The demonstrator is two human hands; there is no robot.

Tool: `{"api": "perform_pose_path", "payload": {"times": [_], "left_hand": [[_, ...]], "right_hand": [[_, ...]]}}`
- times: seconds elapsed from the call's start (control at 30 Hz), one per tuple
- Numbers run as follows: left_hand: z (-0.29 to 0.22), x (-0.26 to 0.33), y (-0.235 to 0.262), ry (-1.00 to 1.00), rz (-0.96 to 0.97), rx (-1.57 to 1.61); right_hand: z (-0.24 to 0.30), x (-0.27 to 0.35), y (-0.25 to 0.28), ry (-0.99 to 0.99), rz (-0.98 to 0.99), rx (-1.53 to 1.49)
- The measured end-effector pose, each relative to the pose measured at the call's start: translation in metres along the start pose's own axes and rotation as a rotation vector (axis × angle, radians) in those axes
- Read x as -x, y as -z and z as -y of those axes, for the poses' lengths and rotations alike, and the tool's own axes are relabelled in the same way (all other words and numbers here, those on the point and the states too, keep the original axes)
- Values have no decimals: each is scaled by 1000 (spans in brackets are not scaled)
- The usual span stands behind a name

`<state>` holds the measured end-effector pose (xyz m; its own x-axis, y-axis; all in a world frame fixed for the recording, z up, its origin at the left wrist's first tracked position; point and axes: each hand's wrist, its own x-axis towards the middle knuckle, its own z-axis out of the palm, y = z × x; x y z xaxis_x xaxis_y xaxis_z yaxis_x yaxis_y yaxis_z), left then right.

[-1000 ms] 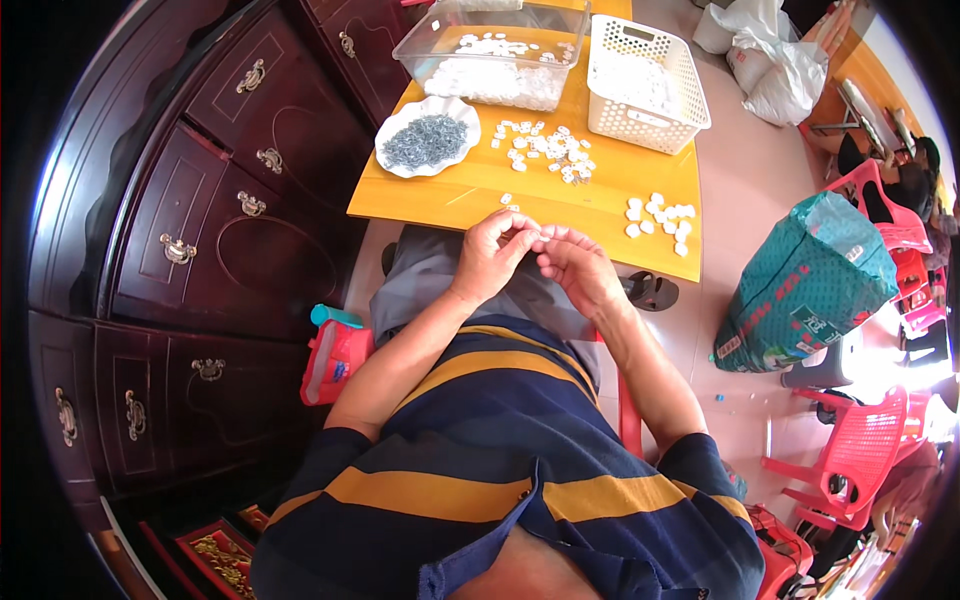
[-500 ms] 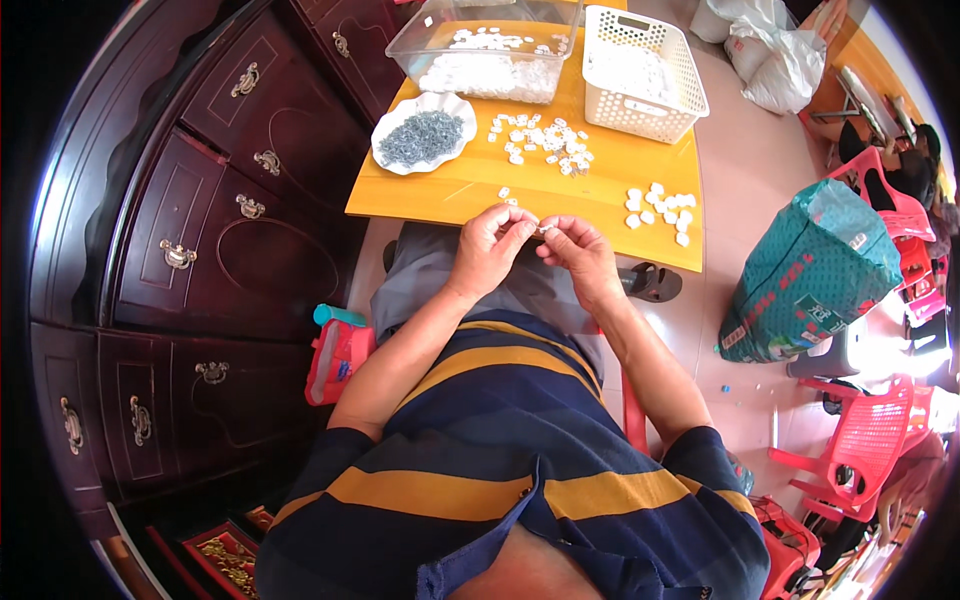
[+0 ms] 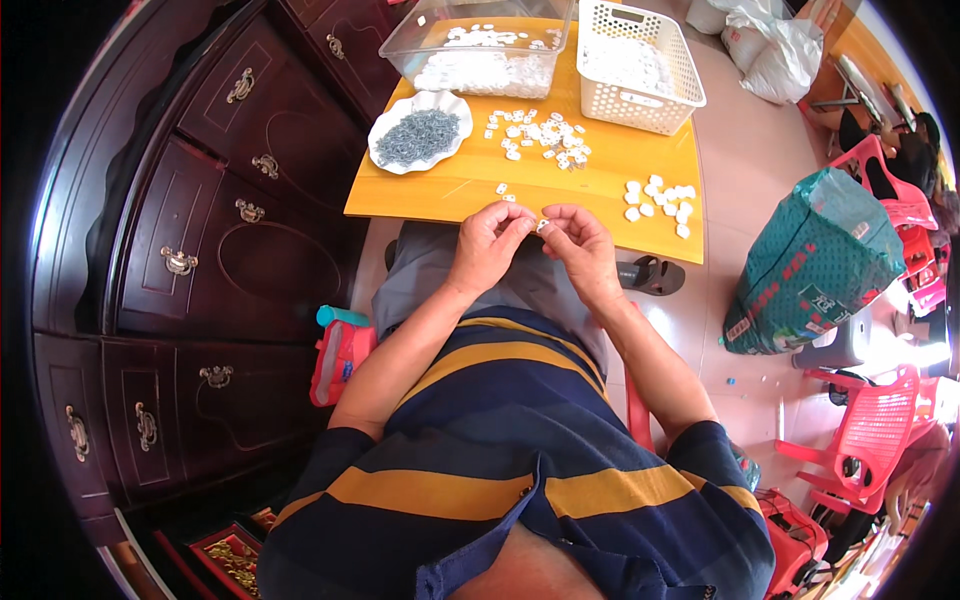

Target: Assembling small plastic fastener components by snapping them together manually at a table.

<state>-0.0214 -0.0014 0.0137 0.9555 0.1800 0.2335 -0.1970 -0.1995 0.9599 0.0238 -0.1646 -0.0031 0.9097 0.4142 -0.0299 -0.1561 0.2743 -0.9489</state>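
A dark wooden cabinet [image 3: 200, 230] stands at far left. On the yellow bench [image 3: 600, 165] sit a white plate of small grey metal bits [image 3: 420, 133], a clear tub [image 3: 480, 45] and a white basket [image 3: 640, 65], with loose white pieces [image 3: 535, 138] scattered between. The left hand [image 3: 487, 243] and right hand [image 3: 577, 243] meet at the bench's near edge, each grip pinching a small white piece [image 3: 541, 225]. Far right, a green printed bag [image 3: 815, 265] stands on the floor. Since a second ago the hands have stayed together; only the view has shifted slightly.
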Motion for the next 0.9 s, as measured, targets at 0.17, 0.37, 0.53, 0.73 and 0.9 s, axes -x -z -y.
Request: {"api": "perform_pose_path", "payload": {"times": [0.17, 0.37, 0.53, 0.73, 0.9], "left_hand": [[3, -1, 0, 27, 20, 17], [5, -1, -2, 58, 23, -22], [7, -2, -6, 7, -22, -92], [6, -5, -6, 38, -39, -40], [3, -20, 7, 164, -71, 175]], "right_hand": [[-1, -2, 0, 29, -6, -21], [-2, -2, -1, 57, -13, -36], [-5, -3, -1, 63, -20, -48], [-2, -4, -3, 41, -34, -60], [4, -5, -5, 44, -46, -107]]}}
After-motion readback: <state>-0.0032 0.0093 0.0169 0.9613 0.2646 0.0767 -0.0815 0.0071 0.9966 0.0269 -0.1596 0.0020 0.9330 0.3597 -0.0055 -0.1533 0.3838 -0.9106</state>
